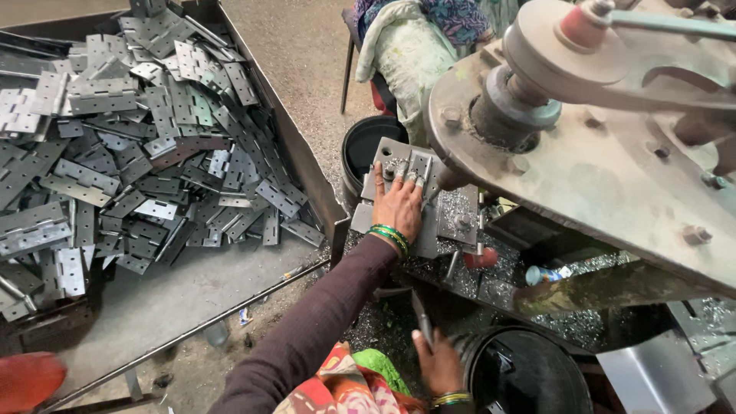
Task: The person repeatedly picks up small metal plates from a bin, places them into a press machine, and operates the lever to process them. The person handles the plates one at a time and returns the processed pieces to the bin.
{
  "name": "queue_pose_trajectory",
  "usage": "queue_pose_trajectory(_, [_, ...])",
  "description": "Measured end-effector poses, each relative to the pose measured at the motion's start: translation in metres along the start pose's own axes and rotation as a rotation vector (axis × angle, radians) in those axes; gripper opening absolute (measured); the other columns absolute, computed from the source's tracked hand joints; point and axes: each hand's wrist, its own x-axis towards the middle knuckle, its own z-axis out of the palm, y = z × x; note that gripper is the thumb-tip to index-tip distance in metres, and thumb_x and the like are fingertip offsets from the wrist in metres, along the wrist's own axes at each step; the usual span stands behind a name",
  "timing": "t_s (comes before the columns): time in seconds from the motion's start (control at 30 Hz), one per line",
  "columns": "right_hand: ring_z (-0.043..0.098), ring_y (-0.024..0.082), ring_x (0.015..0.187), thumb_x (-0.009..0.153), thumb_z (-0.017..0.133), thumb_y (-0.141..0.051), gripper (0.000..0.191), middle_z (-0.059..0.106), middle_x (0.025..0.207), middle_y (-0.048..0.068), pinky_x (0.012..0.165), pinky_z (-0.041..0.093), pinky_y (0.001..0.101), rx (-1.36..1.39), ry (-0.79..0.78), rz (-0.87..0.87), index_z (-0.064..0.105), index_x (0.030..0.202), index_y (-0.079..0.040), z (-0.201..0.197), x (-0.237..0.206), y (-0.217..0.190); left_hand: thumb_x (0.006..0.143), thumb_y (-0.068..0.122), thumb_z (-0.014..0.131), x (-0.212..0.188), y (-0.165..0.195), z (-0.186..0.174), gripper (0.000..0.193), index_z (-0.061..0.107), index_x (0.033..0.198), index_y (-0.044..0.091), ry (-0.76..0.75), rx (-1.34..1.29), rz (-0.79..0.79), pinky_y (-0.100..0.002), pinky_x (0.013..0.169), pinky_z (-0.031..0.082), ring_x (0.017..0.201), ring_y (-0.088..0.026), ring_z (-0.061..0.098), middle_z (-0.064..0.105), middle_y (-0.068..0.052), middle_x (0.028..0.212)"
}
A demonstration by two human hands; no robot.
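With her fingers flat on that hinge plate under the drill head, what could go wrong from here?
1. The left hand presses the grey perforated metal hinge plate right beside the machine's spindle tip; fingers could likely be caught.
2. Green and gold bangles on that wrist might snag.
3. Metal swarf covering the steel work table may cut bare skin.

Hinge pile (138,138) in tray (192,291), left of drill press (583,130).
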Motion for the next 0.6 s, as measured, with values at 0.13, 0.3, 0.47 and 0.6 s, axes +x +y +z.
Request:
queue_pose_trajectory(0.13, [0.067,0.048,0.103,0.088,0.056,-0.064,0.077,0.068,0.108,0.031,0.085,0.053,0.0496,0.108,0.142,-0.097,0.059,0.128,0.002,0.049,0.007,0.026,0.093,0.023,0.057,0.004,-0.008,0.004,0.036,0.064,0.127,0.011,0.033,0.019,0.056,-0.072,0.122,-0.006,0.148,-0.026,0.043,0.062,-0.004,0.137])
queue_pose_trajectory(0.3, [0.069,0.047,0.100,0.089,0.054,-0.065,0.065,0.072,0.099,0.029,0.084,0.054,0.0519,0.069,-0.009,-0.003,0.067,0.112,-0.006,0.027,0.015,0.021,0.084,0.034,0.063,0.016,-0.032,-0.006,0.060,0.055,0.141,0.016,-0.130,-0.013,0.099,-0.076,0.115,-0.010,0.145,-0.026,0.038,0.058,-0.001,0.140])
queue_pose_trajectory(0.47, [0.069,0.048,0.096,0.089,0.057,-0.060,0.052,0.073,0.089,0.027,0.080,0.053,0.0540,0.001,-0.031,-0.043,0.066,0.106,-0.011,-0.031,0.001,-0.007,0.088,0.050,0.062,0.008,-0.026,-0.027,0.069,0.049,0.146,0.016,-0.167,-0.020,0.114,-0.075,0.116,-0.012,0.151,-0.026,0.029,0.051,-0.004,0.149])
queue_pose_trajectory(0.6, [0.066,0.049,0.100,0.090,0.061,-0.055,0.046,0.073,0.092,0.028,0.081,0.053,0.0547,-0.007,-0.004,-0.010,0.066,0.104,-0.011,-0.045,-0.004,-0.029,0.086,0.057,0.065,-0.054,-0.002,-0.044,0.089,0.035,0.156,0.009,-0.310,0.133,0.126,-0.071,0.115,-0.012,0.156,-0.025,0.016,0.035,-0.011,0.161])
